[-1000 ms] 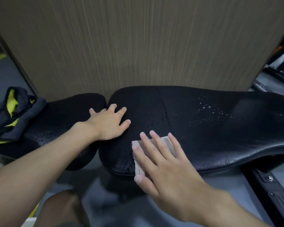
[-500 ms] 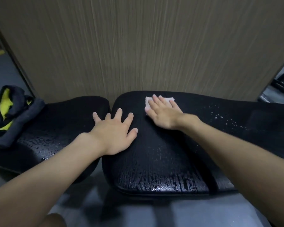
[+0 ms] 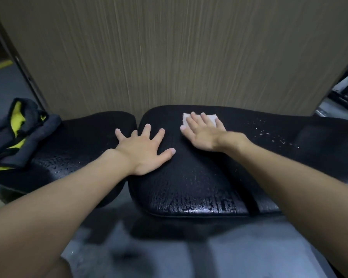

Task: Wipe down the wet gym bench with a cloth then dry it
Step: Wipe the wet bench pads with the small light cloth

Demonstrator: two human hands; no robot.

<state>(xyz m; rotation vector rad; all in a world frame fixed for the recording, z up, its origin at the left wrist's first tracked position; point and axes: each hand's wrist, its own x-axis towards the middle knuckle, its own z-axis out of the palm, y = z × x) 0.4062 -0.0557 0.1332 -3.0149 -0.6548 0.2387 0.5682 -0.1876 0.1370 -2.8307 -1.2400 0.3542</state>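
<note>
GYM BENCH, BY THE NUMBERS: Two black pads make up the bench, one long pad and one shorter pad just left of it. Two bare hands rest on the long pad: one left hand at its left end, one right hand near its far edge. One pale cloth lies under the right hand. One dark-and-yellow towel bundle sits well left of the long pad. One wood-grain panel stands behind it. The water beads on the long pad are too many to count.

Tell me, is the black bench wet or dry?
Wet. The bench glistens with water beads along its near edge.
</note>
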